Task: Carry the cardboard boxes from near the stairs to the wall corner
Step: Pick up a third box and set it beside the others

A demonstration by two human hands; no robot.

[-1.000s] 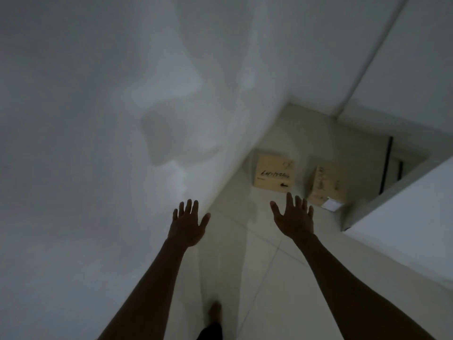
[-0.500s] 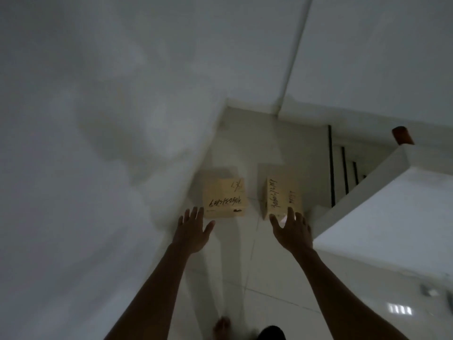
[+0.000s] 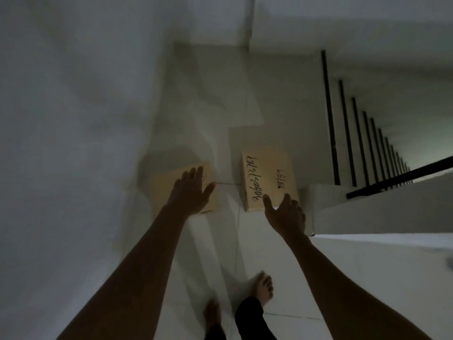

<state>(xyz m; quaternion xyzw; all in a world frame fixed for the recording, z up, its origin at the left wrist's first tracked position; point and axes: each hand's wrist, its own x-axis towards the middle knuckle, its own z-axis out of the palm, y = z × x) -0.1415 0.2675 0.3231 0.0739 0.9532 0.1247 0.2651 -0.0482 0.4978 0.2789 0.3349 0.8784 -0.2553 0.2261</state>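
Observation:
Two tan cardboard boxes with black handwriting lie on the pale tiled floor. The left box [image 3: 161, 190] sits against the white wall, and my left hand [image 3: 190, 192] hovers over it, fingers spread and empty. The right box [image 3: 268, 175] lies beside the foot of the stairs. My right hand [image 3: 285, 214] is open above its near edge, holding nothing. Whether either hand touches a box is unclear in the dim light.
A white wall [image 3: 73, 143] runs along the left. Stairs with black edges [image 3: 348, 133] descend at the right behind a black railing [image 3: 402, 175]. A white ledge [image 3: 382, 253] borders the right. My bare feet [image 3: 263, 288] stand on the tiles.
I have walked closer and the view has tipped down. Both hands have come forward over the boxes, which now lie just under them. The stairs are more in view.

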